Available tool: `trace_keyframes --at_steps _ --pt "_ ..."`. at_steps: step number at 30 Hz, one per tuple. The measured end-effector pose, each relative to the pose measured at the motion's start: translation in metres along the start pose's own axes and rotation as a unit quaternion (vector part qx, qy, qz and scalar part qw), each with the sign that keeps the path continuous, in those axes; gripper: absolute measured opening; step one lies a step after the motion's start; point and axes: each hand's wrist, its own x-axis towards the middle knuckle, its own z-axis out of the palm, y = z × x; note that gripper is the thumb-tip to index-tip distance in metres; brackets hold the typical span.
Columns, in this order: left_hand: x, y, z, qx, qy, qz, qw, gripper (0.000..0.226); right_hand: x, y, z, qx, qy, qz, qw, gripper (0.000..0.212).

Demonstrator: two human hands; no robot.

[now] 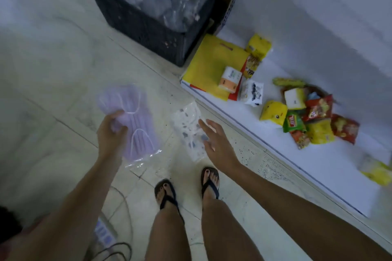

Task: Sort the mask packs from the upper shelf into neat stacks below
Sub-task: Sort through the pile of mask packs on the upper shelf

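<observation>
My left hand point(111, 131) grips a clear pack of lilac face masks point(135, 125), held above the tiled floor. A second clear pack with white patterned masks point(188, 131) is just left of my right hand point(216, 142). That hand is spread with straight fingers, its fingertips over the pack's right edge. Whether the patterned pack lies on the floor or is in the air I cannot tell. The low white shelf point(314, 154) runs along the right.
A black plastic crate point(148, 27) full of clear packets stands on the floor ahead. The shelf carries a yellow sheet point(207, 65), tissue packs and several snack bags point(314, 118). My sandalled feet point(186, 188) stand below the packs. A power strip point(104, 233) lies at bottom left.
</observation>
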Motion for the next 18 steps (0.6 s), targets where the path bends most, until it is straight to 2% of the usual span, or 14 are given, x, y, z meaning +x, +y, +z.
trace_keyframes --at_steps 5,8,10,12,14,16,18 --pt "-0.079 0.223 -0.151 -0.098 0.072 0.109 0.987 0.038 -0.067 -0.225 -0.149 0.017 0.108 -0.217 0.97 0.053" --pt "-0.12 0.345 -0.214 -0.118 0.106 0.185 0.97 0.043 -0.106 -0.327 -0.231 0.036 0.203 -0.314 0.927 0.049" --pt "-0.149 0.427 -0.237 -0.158 0.077 0.254 0.951 0.042 -0.13 -0.379 -0.298 0.034 0.259 -0.37 0.892 0.047" --pt "-0.165 0.475 -0.238 -0.151 0.035 0.314 0.937 0.044 -0.144 -0.407 -0.345 0.057 0.28 -0.364 0.887 0.046" --pt "-0.198 0.531 -0.222 -0.187 0.005 0.367 0.911 0.046 -0.172 -0.426 -0.412 0.054 0.352 -0.349 0.867 0.046" --pt "-0.231 0.572 -0.198 -0.196 -0.016 0.414 0.889 0.048 -0.198 -0.431 -0.476 0.034 0.441 -0.333 0.832 0.045" --pt "-0.266 0.599 -0.169 -0.196 -0.039 0.463 0.864 0.047 -0.217 -0.421 -0.536 0.043 0.496 -0.281 0.82 0.045"
